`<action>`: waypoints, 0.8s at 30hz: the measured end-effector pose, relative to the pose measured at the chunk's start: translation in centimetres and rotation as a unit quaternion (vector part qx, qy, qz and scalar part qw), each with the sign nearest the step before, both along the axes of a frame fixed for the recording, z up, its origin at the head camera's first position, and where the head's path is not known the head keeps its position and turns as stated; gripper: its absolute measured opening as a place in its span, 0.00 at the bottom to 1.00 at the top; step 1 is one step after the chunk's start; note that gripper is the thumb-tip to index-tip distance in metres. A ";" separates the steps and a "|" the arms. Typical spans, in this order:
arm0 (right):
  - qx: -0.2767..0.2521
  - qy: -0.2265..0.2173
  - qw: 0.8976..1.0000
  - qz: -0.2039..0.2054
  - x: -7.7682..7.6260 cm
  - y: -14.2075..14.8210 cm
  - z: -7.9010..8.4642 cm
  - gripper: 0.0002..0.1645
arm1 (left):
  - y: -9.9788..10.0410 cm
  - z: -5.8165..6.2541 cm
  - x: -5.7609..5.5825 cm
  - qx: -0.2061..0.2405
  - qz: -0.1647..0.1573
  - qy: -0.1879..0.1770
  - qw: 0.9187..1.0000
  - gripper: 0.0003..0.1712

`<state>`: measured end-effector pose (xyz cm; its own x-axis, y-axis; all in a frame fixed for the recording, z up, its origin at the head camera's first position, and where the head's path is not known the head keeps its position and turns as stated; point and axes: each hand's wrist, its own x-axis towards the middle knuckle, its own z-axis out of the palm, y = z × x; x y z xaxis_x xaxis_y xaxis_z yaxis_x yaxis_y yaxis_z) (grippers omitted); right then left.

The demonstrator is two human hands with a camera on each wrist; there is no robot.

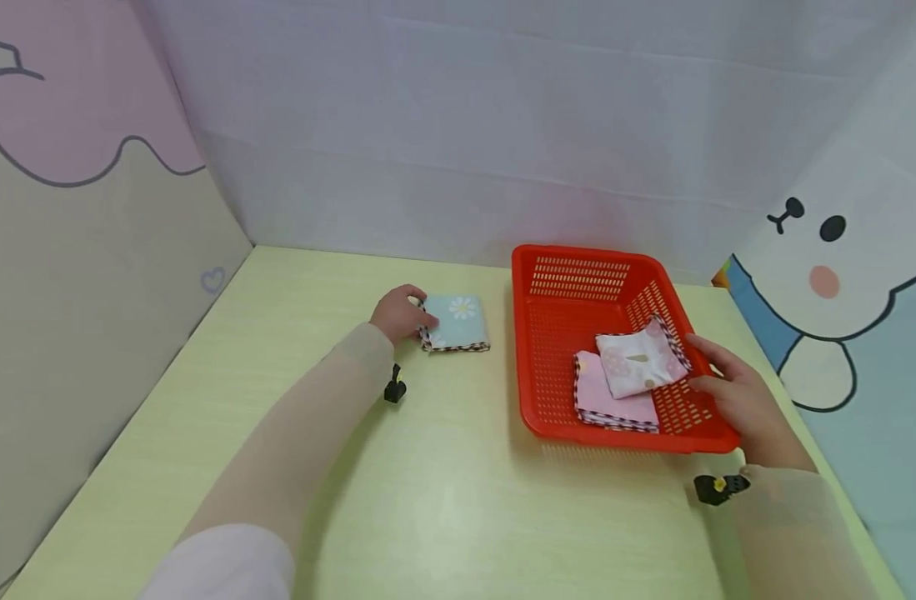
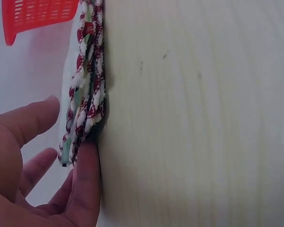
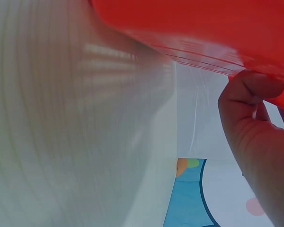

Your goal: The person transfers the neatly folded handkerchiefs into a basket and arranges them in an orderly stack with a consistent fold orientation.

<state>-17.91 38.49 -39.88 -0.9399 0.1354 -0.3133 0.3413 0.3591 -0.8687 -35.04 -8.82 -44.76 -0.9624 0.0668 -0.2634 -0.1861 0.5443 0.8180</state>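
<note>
A folded light-blue handkerchief (image 1: 458, 321) with a white daisy and dark checked edging lies on the table. My left hand (image 1: 400, 313) is at its left side. In the left wrist view, a finger (image 2: 87, 184) touches the end of the stacked edges (image 2: 87, 80), low by the tabletop, while the thumb (image 2: 35, 116) stands a little apart over the upper face. To the right, my right hand (image 1: 746, 404) grips the right rim of a red plastic basket (image 1: 528, 358). Its thumb (image 3: 262, 87) presses on the red plastic in the right wrist view.
Inside the basket, a folded white-and-pink handkerchief (image 1: 641, 362) lies partly over a folded pink one (image 1: 603, 404). Pale cloth walls (image 1: 427, 125) stand behind and beside the light wooden table (image 1: 442, 500). Small black devices (image 1: 395, 385) sit at both wrists.
</note>
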 end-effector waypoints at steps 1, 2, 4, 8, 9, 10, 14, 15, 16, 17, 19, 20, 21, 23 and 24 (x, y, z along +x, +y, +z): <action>0.001 0.000 1.000 0.000 0.0 0.1 0.0 0.42 | 0.2 -0.1 0.0 -0.024 -0.006 0.007 1.000 0.33; 0.003 0.000 1.000 0.000 0.0 0.1 -0.1 0.42 | 0.3 -0.1 0.0 -0.049 -0.013 0.015 0.999 0.34; 0.002 0.000 1.000 -0.001 -0.1 0.2 -0.2 0.42 | 0.6 -0.3 0.0 -0.088 -0.023 0.028 0.996 0.34; 0.003 0.002 1.000 0.000 -0.1 0.2 -0.2 0.41 | 1.0 -0.4 -0.1 -0.122 -0.029 0.044 0.991 0.32; 0.003 0.002 1.000 0.000 -0.1 0.2 -0.2 0.41 | 1.0 -0.4 -0.1 -0.124 -0.030 0.045 0.991 0.32; 0.003 0.002 1.000 0.000 -0.1 0.2 -0.2 0.42 | 1.0 -0.4 -0.2 -0.123 -0.030 0.046 0.991 0.31; 0.002 -0.001 1.000 0.001 0.0 0.2 -0.1 0.42 | 0.8 -0.5 -0.3 -0.104 -0.025 0.039 0.994 0.28; 0.002 -0.001 1.000 0.001 0.0 0.2 -0.1 0.42 | 0.7 -0.4 -0.3 -0.097 -0.022 0.037 0.994 0.28; 0.001 -0.001 1.000 0.002 0.0 0.2 -0.1 0.42 | 0.6 -0.4 -0.4 -0.087 -0.017 0.033 0.996 0.28; -0.002 -0.001 1.000 0.003 -0.1 0.2 -0.2 0.41 | 0.5 -0.4 -0.4 -0.076 -0.013 0.029 0.997 0.28; -0.003 0.001 1.000 0.004 -0.1 0.3 -0.2 0.41 | 0.3 -0.3 -0.4 -0.051 -0.008 0.018 0.999 0.28; -0.005 0.001 1.000 0.004 -0.2 0.3 -0.3 0.41 | 0.2 -0.2 -0.4 -0.030 -0.008 0.009 0.999 0.29; -0.007 0.000 1.000 0.003 -0.2 0.4 -0.3 0.41 | 0.1 -0.1 -0.4 -0.004 -0.007 -0.001 1.000 0.30; -0.013 0.000 1.000 0.003 -0.3 0.4 -0.4 0.41 | -0.1 0.1 -0.3 0.044 -0.012 -0.024 0.999 0.32; -0.014 0.001 1.000 0.004 -0.3 0.5 -0.4 0.41 | -0.2 0.1 -0.3 0.070 -0.014 -0.038 0.997 0.33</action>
<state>-18.18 38.96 -40.27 -0.9414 0.1197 -0.3152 0.3372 0.3380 -0.8787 -35.33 -9.02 -44.63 -0.9371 0.1344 -0.3221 -0.2372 0.4317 0.8703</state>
